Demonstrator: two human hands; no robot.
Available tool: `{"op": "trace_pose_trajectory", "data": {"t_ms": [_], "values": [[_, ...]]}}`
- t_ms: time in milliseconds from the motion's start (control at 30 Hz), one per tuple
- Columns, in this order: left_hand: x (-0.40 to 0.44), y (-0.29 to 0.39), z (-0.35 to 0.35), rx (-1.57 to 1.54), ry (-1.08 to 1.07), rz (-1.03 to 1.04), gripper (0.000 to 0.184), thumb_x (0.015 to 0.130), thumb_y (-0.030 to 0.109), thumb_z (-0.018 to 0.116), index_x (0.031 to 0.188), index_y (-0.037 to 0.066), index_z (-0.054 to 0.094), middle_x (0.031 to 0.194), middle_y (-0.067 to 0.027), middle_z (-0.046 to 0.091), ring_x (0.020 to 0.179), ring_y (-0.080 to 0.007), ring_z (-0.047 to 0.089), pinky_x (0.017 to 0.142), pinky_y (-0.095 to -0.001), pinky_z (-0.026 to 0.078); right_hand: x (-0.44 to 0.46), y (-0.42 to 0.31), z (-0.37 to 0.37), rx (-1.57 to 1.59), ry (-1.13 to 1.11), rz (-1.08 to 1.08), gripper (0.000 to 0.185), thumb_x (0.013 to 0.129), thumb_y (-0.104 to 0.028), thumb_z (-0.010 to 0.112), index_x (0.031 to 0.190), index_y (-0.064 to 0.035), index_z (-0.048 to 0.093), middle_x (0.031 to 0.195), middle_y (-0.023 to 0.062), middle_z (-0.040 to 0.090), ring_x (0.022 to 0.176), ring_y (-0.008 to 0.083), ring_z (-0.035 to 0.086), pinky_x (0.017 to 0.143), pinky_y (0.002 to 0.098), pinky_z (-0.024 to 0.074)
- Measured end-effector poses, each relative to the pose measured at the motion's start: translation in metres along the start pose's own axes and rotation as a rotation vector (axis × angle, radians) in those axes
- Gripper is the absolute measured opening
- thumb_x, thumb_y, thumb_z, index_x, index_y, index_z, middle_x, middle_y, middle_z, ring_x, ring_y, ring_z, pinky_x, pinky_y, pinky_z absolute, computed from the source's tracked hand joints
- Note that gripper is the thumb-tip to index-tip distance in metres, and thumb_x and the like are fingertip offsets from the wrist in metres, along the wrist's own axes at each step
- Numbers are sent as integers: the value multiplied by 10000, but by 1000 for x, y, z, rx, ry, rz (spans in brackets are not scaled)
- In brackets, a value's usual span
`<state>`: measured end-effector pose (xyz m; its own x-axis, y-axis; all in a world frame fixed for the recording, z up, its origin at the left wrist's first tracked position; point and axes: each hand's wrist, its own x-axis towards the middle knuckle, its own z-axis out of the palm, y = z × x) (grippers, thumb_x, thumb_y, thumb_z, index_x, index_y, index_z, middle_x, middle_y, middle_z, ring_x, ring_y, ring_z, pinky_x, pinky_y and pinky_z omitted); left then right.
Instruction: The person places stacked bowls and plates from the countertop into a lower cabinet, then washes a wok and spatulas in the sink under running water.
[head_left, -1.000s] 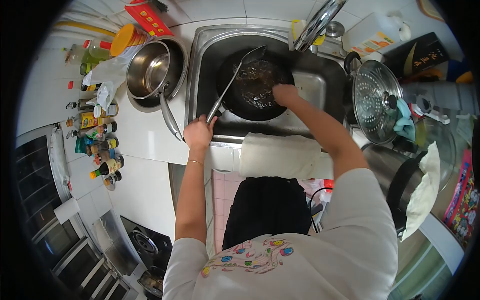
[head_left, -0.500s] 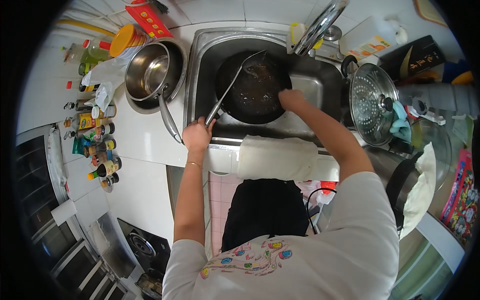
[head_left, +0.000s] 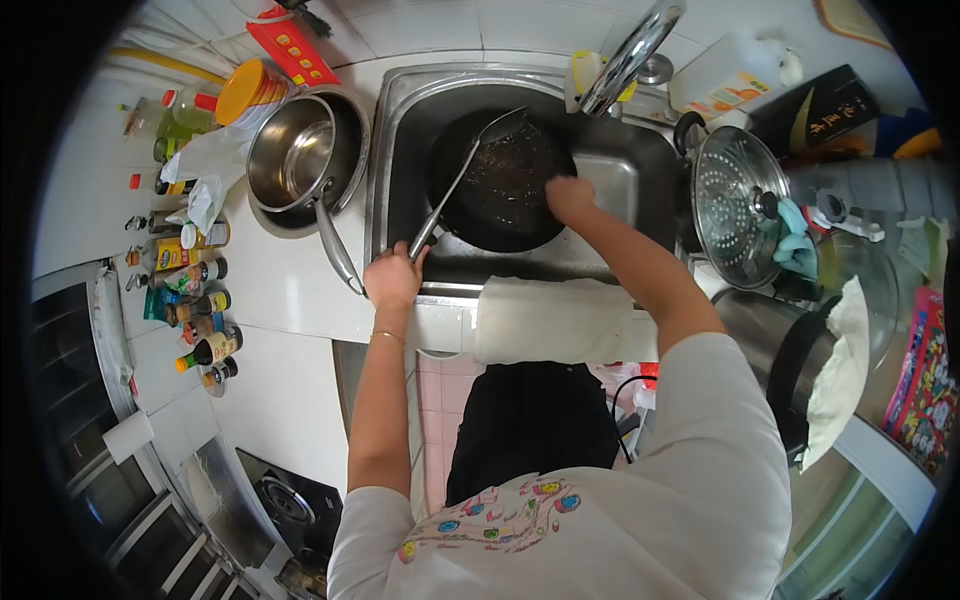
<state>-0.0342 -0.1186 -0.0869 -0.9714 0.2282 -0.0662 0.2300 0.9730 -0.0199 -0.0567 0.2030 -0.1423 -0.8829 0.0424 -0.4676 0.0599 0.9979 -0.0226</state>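
A dark wok (head_left: 500,205) with liquid in it sits in the left part of the steel sink (head_left: 610,190). Across the wok leans a metal spatula (head_left: 462,172), its head at the far rim. At the sink's near left corner my left hand (head_left: 393,277) is closed round the handle end by the wok; whether it grips the spatula, the wok handle or both is hard to tell. My right hand (head_left: 570,200) is at the wok's right edge, fingers curled together, and what they hold, if anything, is hidden.
Left of the sink, a saucepan (head_left: 293,150) rests in a metal bowl, near several bottles. The faucet (head_left: 632,58) rises behind the sink. A glass-lidded pot (head_left: 738,215) stands right. A cloth (head_left: 550,322) hangs over the front edge.
My right hand has shifted slightly about the wok's right side. The liquid looks calmer than a second ago. My left hand keeps its place by the handle.
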Motion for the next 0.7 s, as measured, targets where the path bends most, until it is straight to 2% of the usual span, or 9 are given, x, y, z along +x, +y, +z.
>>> {"op": "trace_pose_trajectory", "data": {"t_ms": [100, 167, 200, 300, 433, 533, 633, 667, 700], "values": [[1, 0, -4, -8, -30, 3, 422, 864, 489, 559, 836, 74, 632, 691, -108, 650, 654, -277, 645, 577, -380, 511, -45, 0, -9, 53, -265, -151, 231, 837, -155, 523, 925, -29, 696, 945, 174, 684, 884, 336, 669, 740, 411, 541], [1, -1, -2, -20, -24, 3, 446, 861, 515, 550, 880, 80, 644, 699, -123, 653, 661, -296, 645, 579, -396, 508, -59, -20, -11, 196, -334, -302, 263, 843, -186, 516, 951, -6, 675, 964, 212, 666, 911, 367, 649, 790, 429, 526], [1, -1, 0, -22, -24, 2, 460, 859, 528, 545, 902, 82, 650, 704, -130, 654, 664, -306, 644, 579, -404, 506, -53, -32, -10, 236, -264, -297, 269, 842, -194, 517, 949, -1, 671, 964, 215, 664, 908, 371, 648, 789, 432, 526], [1, 0, -2, 9, -27, 12, 423, 865, 491, 557, 816, 75, 621, 686, -104, 646, 658, -275, 645, 574, -381, 512, -15, -73, 5, 280, -127, -270, 264, 840, -209, 529, 931, -7, 671, 954, 202, 669, 878, 360, 659, 765, 429, 534], [1, -2, 1, 50, -41, 13, 427, 863, 497, 557, 807, 78, 617, 681, -103, 644, 657, -277, 646, 571, -382, 513, 36, -52, 10, 172, 69, 120, 168, 798, -137, 595, 882, -80, 728, 924, 119, 706, 842, 245, 696, 666, 372, 551], [2, 4, -7, 18, -48, -14, 429, 863, 498, 554, 815, 77, 617, 687, -108, 647, 656, -280, 649, 576, -386, 515, -2, -8, 1, 4, -66, 15, 170, 801, -125, 587, 877, -77, 732, 897, 105, 710, 836, 253, 696, 655, 370, 555], [3, 1, -4, 20, -38, 14, 425, 865, 493, 555, 825, 74, 616, 685, -108, 646, 657, -279, 650, 572, -386, 515, -51, -17, 8, 157, -155, -152, 202, 790, -100, 549, 883, -32, 716, 890, 157, 697, 855, 303, 685, 733, 421, 544], [4, -1, -1, 3, -111, -15, 472, 874, 538, 518, 957, 90, 640, 756, -132, 666, 688, -308, 651, 603, -400, 512, -60, -32, 6, 223, -188, -190, 210, 780, -94, 544, 885, -17, 709, 890, 178, 690, 867, 322, 679, 764, 435, 536], [2, -1, -2, 3, -113, -13, 469, 875, 535, 519, 948, 87, 637, 754, -130, 665, 687, -307, 651, 600, -401, 512, -64, -49, -8, 321, -231, -229, 218, 774, -99, 544, 889, 0, 701, 915, 218, 677, 894, 348, 669, 802, 440, 523]]}}
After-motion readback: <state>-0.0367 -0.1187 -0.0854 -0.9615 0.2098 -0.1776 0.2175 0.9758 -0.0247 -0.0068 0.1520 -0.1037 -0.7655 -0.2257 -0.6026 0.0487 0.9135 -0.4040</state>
